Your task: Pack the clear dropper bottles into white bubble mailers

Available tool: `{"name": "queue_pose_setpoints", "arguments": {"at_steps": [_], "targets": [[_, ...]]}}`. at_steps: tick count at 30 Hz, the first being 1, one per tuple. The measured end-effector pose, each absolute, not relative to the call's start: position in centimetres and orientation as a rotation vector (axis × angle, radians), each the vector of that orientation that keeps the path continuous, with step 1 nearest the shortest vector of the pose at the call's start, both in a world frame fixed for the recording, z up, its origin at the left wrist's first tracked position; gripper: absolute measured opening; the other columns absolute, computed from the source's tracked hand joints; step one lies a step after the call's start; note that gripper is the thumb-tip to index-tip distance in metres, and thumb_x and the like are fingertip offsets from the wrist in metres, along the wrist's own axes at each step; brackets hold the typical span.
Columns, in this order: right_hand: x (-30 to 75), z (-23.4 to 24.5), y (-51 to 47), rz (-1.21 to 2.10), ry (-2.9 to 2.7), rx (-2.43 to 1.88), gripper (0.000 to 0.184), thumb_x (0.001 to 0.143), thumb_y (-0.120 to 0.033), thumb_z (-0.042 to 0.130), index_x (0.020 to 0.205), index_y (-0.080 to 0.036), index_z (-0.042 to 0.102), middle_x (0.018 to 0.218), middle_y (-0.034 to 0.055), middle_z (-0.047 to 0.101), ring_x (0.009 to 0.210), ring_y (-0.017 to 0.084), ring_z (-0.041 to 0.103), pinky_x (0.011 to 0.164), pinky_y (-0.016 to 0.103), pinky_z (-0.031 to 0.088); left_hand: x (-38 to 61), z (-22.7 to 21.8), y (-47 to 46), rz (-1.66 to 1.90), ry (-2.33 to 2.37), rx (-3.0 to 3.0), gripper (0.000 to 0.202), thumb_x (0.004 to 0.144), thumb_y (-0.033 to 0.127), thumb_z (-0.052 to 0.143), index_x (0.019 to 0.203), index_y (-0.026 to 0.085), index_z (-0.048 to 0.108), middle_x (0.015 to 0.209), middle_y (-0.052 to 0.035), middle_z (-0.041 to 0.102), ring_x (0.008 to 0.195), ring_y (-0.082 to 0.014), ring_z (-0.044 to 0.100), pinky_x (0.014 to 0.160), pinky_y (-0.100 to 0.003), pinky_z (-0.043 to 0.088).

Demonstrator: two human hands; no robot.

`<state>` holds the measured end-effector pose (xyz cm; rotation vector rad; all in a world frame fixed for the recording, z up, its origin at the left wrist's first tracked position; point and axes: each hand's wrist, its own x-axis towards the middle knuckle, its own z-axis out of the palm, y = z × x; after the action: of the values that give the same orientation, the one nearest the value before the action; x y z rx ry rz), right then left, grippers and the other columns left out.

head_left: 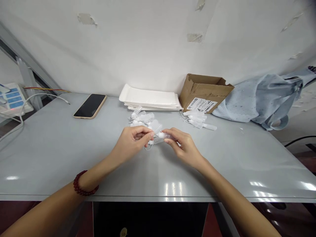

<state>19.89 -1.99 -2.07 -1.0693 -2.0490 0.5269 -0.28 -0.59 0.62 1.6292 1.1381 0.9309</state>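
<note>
My right hand grips a small translucent plastic tube with a white cap, held sideways between thumb and fingers. The cap points toward my left hand, whose thumb and forefinger are pinched together on a thin cord at the cap end. Just under the fingertips is another translucent tube, with a cord loop hanging below. Beyond my hands lies a loose pile of similar tubes, partly hidden by my left fingers. A second small group of tubes lies farther right.
A stack of white padded envelopes lies against the wall. Beside it stands an open cardboard box with a label. A light blue cloth bag is at the right, a phone at the left, and a white cable crosses the left edge.
</note>
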Motion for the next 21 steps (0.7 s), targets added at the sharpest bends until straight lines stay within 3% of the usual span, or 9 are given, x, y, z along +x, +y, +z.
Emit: {"name": "queue_pose_setpoints", "arguments": {"at_steps": [15, 21], "targets": [[19.39, -2.37, -2.37, 0.589, -2.010, -1.138, 0.020, 0.092, -0.024, 0.050, 0.108, -0.017, 0.062, 0.077, 0.0029, 0.062, 0.063, 0.013, 0.053, 0.055, 0.025, 0.040, 0.10, -0.35, -0.97, 0.983, 1.128, 1.695, 0.017, 0.084, 0.022, 0.059, 0.071, 0.014, 0.067, 0.049, 0.0052, 0.053, 0.048, -0.0054, 0.050, 0.048, -0.015, 0.041], [19.23, -2.06, -2.25, 0.575, -1.976, -1.103, 0.019, 0.092, -0.023, 0.050, 0.107, -0.019, 0.061, 0.083, 0.0032, 0.065, 0.064, 0.012, 0.053, 0.055, 0.025, 0.039, 0.20, -0.07, -0.99, 1.050, 1.128, 1.654, 0.014, 0.083, 0.023, 0.061, 0.075, 0.015, 0.069, 0.052, 0.0043, 0.056, 0.049, -0.0066, 0.053, 0.048, -0.016, 0.043]]}}
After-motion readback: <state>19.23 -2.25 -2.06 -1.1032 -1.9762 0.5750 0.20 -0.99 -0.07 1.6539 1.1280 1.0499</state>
